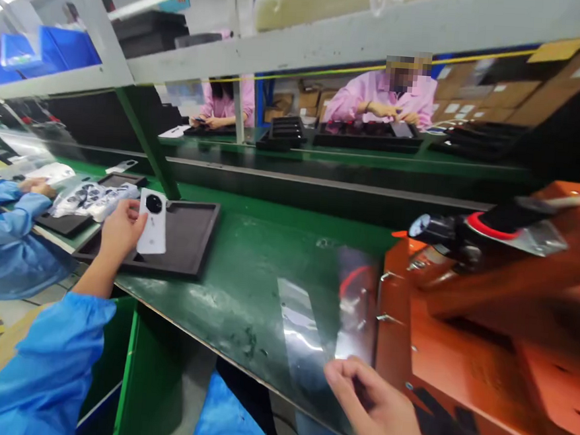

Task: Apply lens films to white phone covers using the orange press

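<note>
My left hand grips a white smartphone by its left edge, thumb in front. The phone stands upright with its round black camera ring facing me, above a dark shallow tray. At the lower right my right hand is closed, thumb and forefinger pinched at the edge of a long clear plastic film strip. That strip hangs over the front edge of the green bench. Just above the fingertips is another glossy see-through strip with red and white reflections; I cannot tell whether the fingers touch it.
An orange machine with a pressure gauge fills the right side. A green bin stands below the green bench. At left a co-worker's blue sleeve is near bagged parts. Two people in pink work behind the divider.
</note>
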